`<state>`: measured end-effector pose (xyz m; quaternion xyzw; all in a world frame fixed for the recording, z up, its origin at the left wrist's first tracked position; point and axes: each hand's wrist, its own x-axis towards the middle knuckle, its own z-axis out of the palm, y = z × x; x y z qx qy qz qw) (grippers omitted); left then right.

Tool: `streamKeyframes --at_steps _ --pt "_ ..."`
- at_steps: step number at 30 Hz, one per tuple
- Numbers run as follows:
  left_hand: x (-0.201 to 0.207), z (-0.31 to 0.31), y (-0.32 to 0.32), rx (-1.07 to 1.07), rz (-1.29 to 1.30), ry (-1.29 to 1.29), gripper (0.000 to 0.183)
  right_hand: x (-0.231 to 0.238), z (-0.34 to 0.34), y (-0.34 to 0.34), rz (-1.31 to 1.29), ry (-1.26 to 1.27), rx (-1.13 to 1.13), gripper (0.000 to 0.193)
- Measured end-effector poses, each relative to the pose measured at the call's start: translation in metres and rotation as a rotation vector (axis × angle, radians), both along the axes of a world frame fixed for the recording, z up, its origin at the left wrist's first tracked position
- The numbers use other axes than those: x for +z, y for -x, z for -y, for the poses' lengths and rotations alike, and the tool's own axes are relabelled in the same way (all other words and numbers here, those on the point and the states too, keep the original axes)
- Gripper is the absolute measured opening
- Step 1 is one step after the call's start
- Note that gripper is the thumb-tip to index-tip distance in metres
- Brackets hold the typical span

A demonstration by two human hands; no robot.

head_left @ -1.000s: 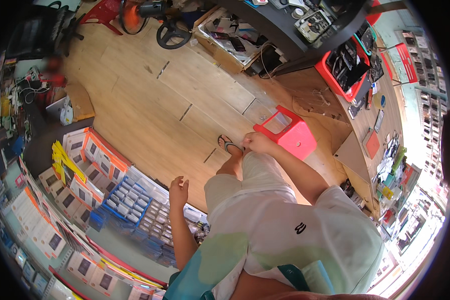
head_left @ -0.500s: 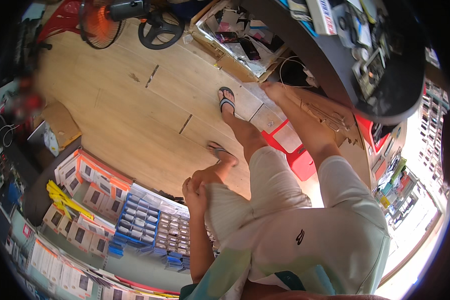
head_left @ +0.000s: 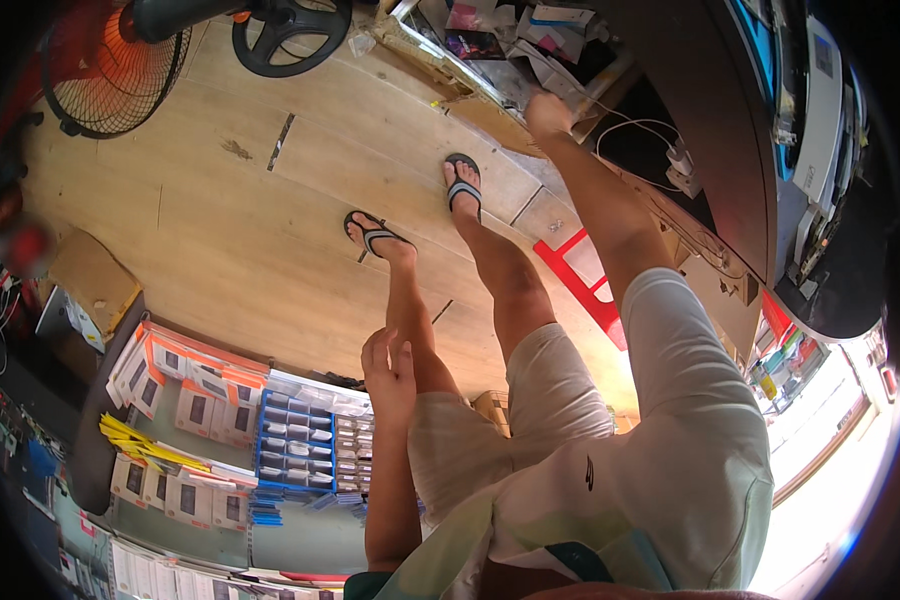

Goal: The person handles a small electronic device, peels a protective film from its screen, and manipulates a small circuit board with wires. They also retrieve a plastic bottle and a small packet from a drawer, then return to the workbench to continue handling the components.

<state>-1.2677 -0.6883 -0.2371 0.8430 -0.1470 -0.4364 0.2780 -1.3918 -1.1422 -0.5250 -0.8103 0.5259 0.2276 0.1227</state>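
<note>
My right hand (head_left: 549,116) is stretched forward to the rim of a cardboard box (head_left: 445,85) full of loose papers and packaging (head_left: 560,38). Its fingers look closed; whatever they may hold is too small or hidden to make out. My left hand (head_left: 388,365) hangs beside my left leg, above the floor and close to the shelf of boxed goods. Its fingers are loosely extended, with nothing seen in them.
A caged fan (head_left: 118,75) and a black steering wheel (head_left: 292,35) stand at the far left. A dark counter (head_left: 695,110) overhangs on the right, with a white cable and plug (head_left: 682,170) below. A red plastic frame (head_left: 582,285) lies near my right leg. Blue compartment trays (head_left: 297,440) sit lower left.
My left foot has stepped forward and my body has moved ahead. My right hand has moved farther forward to the cardboard box. My left hand's fingers have straightened.
</note>
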Motion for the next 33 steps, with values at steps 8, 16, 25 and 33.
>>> streamKeyframes --at_steps 8,16,25,33 --pt "-0.013 -0.021 -0.035 -0.05 0.009 -0.039 0.027 0.045 0.027 0.029 0.251 0.173 -0.279 0.027" --pt "-0.019 -0.011 -0.043 -0.049 -0.032 -0.049 0.028 0.041 0.027 0.049 0.406 0.069 -0.446 0.03" --pt "-0.02 -0.008 -0.037 -0.038 -0.019 -0.045 0.028 0.035 0.038 0.032 0.332 0.463 -0.16 0.033" --pt "-0.026 -0.004 -0.03 0.001 -0.025 -0.021 0.028 0.038 0.04 -0.026 -0.077 0.32 -0.256 0.04"
